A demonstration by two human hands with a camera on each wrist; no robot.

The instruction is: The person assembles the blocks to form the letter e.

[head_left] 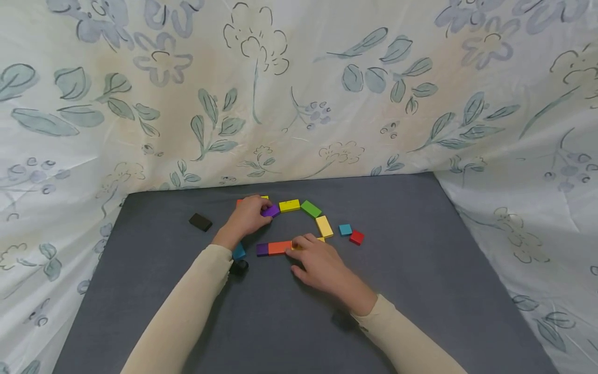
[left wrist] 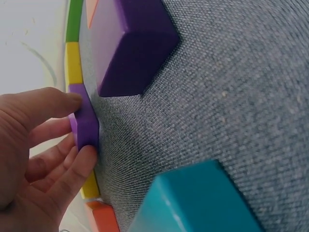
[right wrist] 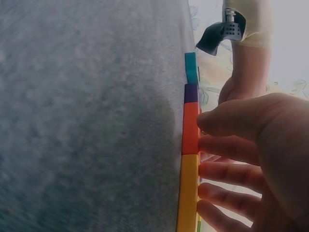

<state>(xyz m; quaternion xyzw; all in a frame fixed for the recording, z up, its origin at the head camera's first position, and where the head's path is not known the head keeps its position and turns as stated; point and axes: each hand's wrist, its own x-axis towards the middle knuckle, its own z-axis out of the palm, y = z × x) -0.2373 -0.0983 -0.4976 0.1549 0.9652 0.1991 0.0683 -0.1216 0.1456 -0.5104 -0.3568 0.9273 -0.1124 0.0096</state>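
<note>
At the far side of the layout, my left hand (head_left: pixel 247 214) pinches a purple block (left wrist: pixel 86 118) between its digits, in line with a yellow block (head_left: pixel 289 205). My right hand (head_left: pixel 320 262) lies over the near row with its fingers extended. In the right wrist view its fingertips touch the top of an orange block (right wrist: pixel 191 128) and a yellow-orange block (right wrist: pixel 188 193). A short dark purple block (head_left: pixel 262 250) ends that row on the left. Partly hidden by the left wrist is a blue block (head_left: pixel 239 252). An orange-red block (left wrist: pixel 105 217) lies past the left fingers.
Curving right from the far row are a green block (head_left: pixel 311 209) and a pale yellow block (head_left: pixel 324 226). Outside the curve lie a small blue block (head_left: pixel 345 229) and a red block (head_left: pixel 357 237). A black block (head_left: pixel 201 222) lies left, on the dark grey tabletop (head_left: pixel 411 291).
</note>
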